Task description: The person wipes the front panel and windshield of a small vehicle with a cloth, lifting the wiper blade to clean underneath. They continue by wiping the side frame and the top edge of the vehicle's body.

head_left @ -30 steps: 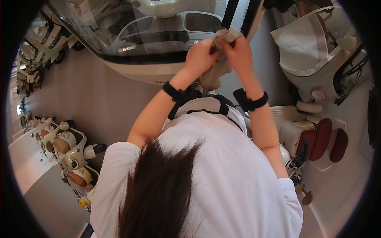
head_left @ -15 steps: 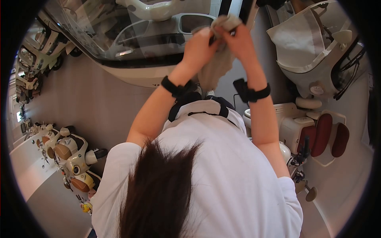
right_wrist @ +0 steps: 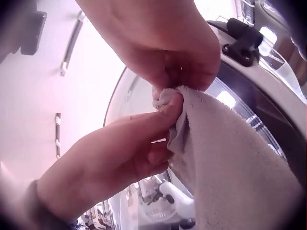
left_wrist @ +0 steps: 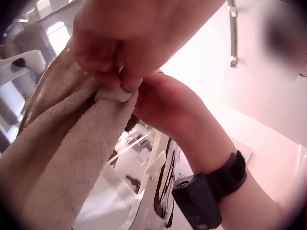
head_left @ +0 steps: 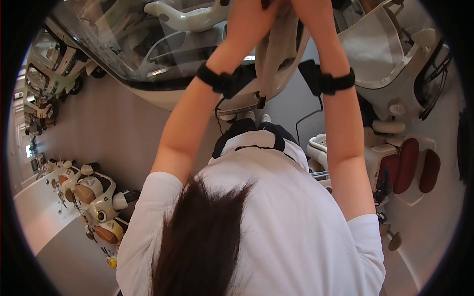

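A beige terry towel (head_left: 276, 54) hangs down from both raised hands, in front of a white scooter's windshield (head_left: 148, 44). My left hand (left_wrist: 117, 88) pinches the towel's (left_wrist: 62, 143) top edge between thumb and curled fingers. My right hand (right_wrist: 165, 96) grips the same bunched edge of the towel (right_wrist: 230, 163) right beside it, so the two hands touch. In the head view the left hand (head_left: 249, 10) and right hand (head_left: 308, 7) reach the frame's top and their fingertips are cut off. Both wrists wear black bands.
A white scooter with a clear screen (head_left: 395, 54) stands at the right, with brown seats (head_left: 410, 167) below it. A row of cream and brown scooters (head_left: 94, 197) lines the left. Grey floor (head_left: 113, 123) lies between them.
Both hands have risen together with the towel, from chest height to the top edge of the head view. The towel now hangs longer below them.
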